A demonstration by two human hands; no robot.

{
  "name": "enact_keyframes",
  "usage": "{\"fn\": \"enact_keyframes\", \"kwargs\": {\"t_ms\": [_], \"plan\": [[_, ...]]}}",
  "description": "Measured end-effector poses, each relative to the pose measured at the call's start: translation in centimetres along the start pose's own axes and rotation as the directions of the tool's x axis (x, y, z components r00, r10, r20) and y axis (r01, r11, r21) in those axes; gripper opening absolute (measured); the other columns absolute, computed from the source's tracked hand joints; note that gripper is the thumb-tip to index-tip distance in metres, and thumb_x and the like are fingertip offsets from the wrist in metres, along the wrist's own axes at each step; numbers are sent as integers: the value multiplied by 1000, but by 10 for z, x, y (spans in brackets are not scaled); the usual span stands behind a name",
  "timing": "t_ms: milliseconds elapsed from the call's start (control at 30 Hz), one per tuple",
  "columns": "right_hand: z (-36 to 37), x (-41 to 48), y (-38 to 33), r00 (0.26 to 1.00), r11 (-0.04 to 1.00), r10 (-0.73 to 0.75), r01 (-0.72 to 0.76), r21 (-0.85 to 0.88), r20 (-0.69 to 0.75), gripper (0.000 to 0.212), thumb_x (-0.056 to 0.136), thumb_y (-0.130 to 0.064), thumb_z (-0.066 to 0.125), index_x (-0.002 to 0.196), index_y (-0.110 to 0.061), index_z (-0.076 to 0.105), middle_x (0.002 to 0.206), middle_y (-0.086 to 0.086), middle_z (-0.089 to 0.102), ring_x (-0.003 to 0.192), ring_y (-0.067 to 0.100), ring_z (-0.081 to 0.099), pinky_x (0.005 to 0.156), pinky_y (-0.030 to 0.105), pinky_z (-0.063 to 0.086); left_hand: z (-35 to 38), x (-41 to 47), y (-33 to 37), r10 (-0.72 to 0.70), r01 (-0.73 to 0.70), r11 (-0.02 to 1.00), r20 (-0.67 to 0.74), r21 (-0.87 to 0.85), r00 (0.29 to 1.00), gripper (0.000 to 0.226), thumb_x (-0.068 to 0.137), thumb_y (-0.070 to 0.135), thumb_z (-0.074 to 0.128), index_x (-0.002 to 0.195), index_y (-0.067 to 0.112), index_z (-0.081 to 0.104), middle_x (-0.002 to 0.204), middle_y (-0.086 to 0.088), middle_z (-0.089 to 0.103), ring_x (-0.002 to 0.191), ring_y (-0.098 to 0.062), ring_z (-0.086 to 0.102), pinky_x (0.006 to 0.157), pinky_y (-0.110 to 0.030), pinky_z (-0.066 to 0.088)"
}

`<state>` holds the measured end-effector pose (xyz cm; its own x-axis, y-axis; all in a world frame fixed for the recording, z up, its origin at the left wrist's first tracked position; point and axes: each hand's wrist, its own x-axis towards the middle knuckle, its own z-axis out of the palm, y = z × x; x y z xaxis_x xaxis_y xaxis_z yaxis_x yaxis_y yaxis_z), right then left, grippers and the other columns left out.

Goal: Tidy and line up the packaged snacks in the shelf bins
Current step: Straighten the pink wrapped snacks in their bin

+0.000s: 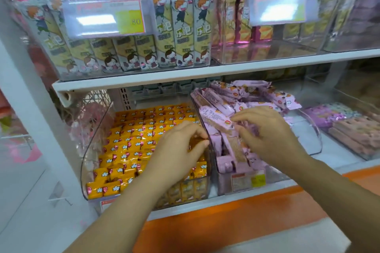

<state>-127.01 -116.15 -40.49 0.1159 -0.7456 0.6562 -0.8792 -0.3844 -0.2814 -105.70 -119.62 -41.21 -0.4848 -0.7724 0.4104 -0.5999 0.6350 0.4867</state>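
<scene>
Bright, even store light; white glare on both price tags [103, 19], soft blur and bowed edges throughout

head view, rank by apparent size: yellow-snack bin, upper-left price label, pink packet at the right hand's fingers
1. yellow-snack bin
2. price label
3. pink packet: one end sits under the right hand, so its full length is unsure, but it is still clearly the smallest.

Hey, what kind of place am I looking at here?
Most likely a shop's snack aisle: clear shelf bins hold yellow packets in rows and heaped pink packets, with price labels clipped above.
</scene>
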Motion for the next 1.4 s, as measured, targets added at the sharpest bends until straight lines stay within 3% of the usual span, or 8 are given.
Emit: {"fn": "enact_keyframes", "kwargs": {"t_ms": [167, 467, 633, 800, 967, 1133, 1267, 1400], "plan": [[-1, -17, 36, 975, 974, 217, -219, 53, 42, 31, 85, -31, 66, 115, -20, 65, 118, -5, 60, 105, 11, 56, 91, 30, 46, 23, 30, 11, 138, -140, 988, 23, 72, 990, 19, 87, 33, 58, 105, 31, 61, 114, 13, 53, 111, -12, 50, 99, -36, 40], [2, -14, 49, 975, 975, 193, -179, -133, 107, 47, 80, -62, 45, 112, -34, 65, 118, -11, 60, 80, 14, 66, 57, 29, 51, 43, 66, 19, 164, -197, 926, 126, 323, 978, 50, 86, 50, 57, 133, 44, 42, 135, 23, 37, 121, -3, 21, 96, -25, 23], [5, -11, 64, 974, 969, 199, -212, 127, 111, 34, 78, -34, 72, 110, -26, 69, 114, -11, 58, 101, 8, 58, 90, 19, 46, 49, 74, 22, 169, -186, 925, 77, 332, 982, 47, 83, 47, 62, 128, 35, 53, 123, 17, 53, 108, -10, 38, 88, -31, 36], [-9, 8, 76, 992, 986, 105, -94, 138, -73, 29, 76, -20, 65, 105, -16, 70, 109, -3, 61, 95, 3, 55, 84, 7, 39, 50, 75, 28, 243, -203, 884, -43, 422, 969, 44, 82, 50, 48, 119, 29, 60, 113, 12, 63, 97, -14, 61, 80, -26, 41], [-21, 44, 95, 980, 987, -8, -24, -158, -197, 24, 72, -23, 65, 95, -17, 71, 99, 3, 65, 94, 15, 52, 83, 34, 32, 50, 81, 40, 394, -263, 822, -172, 505, 903, 41, 84, 38, 57, 122, 24, 61, 123, 8, 61, 97, -15, 60, 82, -27, 41], [-14, 66, 108, 999, 913, 33, -23, -406, 18, 33, 72, -20, 72, 105, -21, 68, 109, 6, 63, 99, 28, 59, 95, 37, 24, 57, 110, 42, 290, -177, 810, -120, 559, 949, 43, 74, 26, 76, 116, 21, 64, 118, 2, 66, 91, -26, 67, 73, -35, 53], [-17, 65, 110, 936, 873, 124, 54, -484, 328, 54, 90, -36, 51, 142, -33, 36, 143, -5, 41, 133, 19, 35, 114, 48, 6, 64, 125, 46, 65, -36, 814, -29, 580, 997, 38, 92, 28, 52, 130, 31, 51, 146, 10, 36, 121, -20, 50, 94, -35, 42], [-30, 60, 111, 919, 895, 127, 55, -442, 372, 51, 92, -39, 50, 141, -38, 37, 150, -12, 32, 142, 17, 20, 116, 53, 2, 68, 132, 50, -23, -1, 804, 33, 594, 999, 41, 97, 36, 45, 138, 36, 41, 149, 10, 29, 131, -20, 38, 104, -37, 34]]}}
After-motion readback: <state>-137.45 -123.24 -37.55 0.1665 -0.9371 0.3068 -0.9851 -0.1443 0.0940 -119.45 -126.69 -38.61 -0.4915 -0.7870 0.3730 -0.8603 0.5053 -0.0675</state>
